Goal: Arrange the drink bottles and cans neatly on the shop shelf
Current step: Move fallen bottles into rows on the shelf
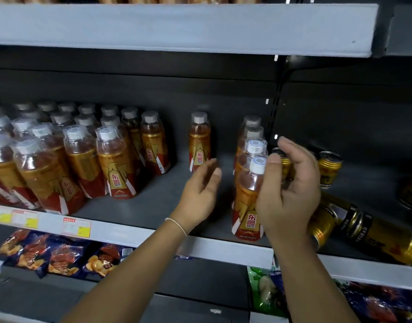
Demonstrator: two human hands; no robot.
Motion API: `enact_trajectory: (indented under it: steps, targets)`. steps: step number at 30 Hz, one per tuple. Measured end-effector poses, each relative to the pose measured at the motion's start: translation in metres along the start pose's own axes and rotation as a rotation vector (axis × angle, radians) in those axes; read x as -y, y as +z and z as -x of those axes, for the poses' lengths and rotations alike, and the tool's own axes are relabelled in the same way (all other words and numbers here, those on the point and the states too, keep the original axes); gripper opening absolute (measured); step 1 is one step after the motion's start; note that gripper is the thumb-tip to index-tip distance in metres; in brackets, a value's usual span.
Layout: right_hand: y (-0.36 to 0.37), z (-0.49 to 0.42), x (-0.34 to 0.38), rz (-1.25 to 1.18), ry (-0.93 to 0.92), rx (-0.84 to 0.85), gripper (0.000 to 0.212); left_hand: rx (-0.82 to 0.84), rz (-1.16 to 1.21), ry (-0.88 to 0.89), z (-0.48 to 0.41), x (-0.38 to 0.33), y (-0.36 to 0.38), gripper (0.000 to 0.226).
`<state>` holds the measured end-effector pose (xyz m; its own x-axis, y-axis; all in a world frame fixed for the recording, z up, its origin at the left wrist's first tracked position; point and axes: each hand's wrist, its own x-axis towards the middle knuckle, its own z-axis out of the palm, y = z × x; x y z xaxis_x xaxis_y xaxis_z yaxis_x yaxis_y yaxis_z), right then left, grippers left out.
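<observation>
Shelf (135, 203) first — dark, with a packed block of bottles (60, 155) at nine o'clock and a lone bottle (199, 142) near centre. Fallen gold cans (373, 231) lie on their sides at four o'clock. A single-file bottle row (249, 183) stands right of centre. Right hand (291, 192) sits at its front bottle's three o'clock, fingers loosely curled, touching it without a clear grip. Left hand (200, 194) hovers at nine o'clock — fingers spread, holding nothing.
</observation>
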<state>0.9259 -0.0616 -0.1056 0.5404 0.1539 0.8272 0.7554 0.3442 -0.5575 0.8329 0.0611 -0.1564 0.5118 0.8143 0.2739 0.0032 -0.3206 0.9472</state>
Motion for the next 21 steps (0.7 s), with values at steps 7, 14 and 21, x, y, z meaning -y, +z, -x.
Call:
enact_trajectory:
  steps: [7, 14, 21]
  targets:
    - [0.075, 0.023, 0.026, -0.017, -0.165, 0.182, 0.022, -0.063, -0.202, 0.146, 0.002, -0.014, -0.069, 0.029]
    - [0.156, 0.065, 0.005, 0.021, 0.233, 0.477, 0.029, -0.368, -0.433, 0.215, 0.006, 0.014, -0.166, 0.027]
    - [0.226, 0.104, -0.009, 0.099, 0.472, 0.836, 0.059, -0.382, -0.449, 0.106, 0.010, 0.044, -0.225, 0.042]
